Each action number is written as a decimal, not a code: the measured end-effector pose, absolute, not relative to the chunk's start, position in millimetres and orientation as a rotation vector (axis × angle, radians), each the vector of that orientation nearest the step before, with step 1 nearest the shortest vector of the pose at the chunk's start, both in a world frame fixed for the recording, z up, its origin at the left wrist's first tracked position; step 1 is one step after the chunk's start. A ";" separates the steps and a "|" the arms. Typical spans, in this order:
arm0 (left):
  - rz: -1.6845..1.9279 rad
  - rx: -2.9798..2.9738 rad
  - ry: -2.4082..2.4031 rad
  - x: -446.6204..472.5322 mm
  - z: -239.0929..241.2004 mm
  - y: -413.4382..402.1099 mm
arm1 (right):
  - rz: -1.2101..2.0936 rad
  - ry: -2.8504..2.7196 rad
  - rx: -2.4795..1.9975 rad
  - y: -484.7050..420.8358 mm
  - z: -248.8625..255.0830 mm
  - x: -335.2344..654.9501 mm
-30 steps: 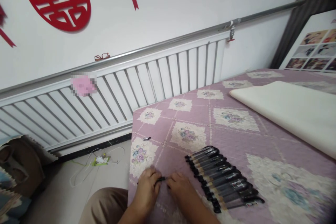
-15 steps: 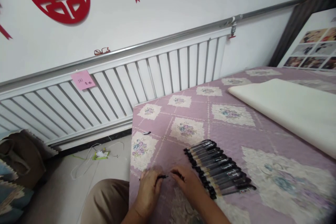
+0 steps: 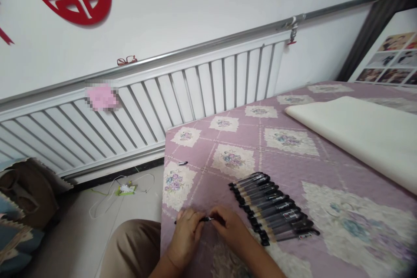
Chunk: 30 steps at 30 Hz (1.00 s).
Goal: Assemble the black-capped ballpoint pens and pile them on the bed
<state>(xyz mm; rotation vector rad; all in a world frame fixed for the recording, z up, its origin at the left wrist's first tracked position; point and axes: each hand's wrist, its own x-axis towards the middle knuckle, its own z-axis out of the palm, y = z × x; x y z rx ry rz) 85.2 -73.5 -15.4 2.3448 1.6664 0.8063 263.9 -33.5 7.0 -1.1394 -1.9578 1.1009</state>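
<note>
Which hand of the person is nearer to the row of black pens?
Right. The right hand is close beside the row of pens, at its left in the picture; the left hand is farther left, holding one pen.

The left grip [image 3: 186, 228] and the right grip [image 3: 230, 226] are bare human hands, and the visible forearms [image 3: 259, 257] are bare too. Plain beige-brown trousers [image 3: 132, 245] cover a rounded knee, the cloth matte, unpatterned and softly shaded.
</note>
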 end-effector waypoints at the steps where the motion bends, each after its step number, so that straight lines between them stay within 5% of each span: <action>1: 0.806 2.345 1.666 85.3 -15.0 -73.6 | 1.097 -1.964 -1.137 -33.3 6.9 263.3; 30: 0.747 2.255 1.651 83.2 -14.1 -72.3 | 0.926 -2.181 -1.235 -32.6 3.0 260.1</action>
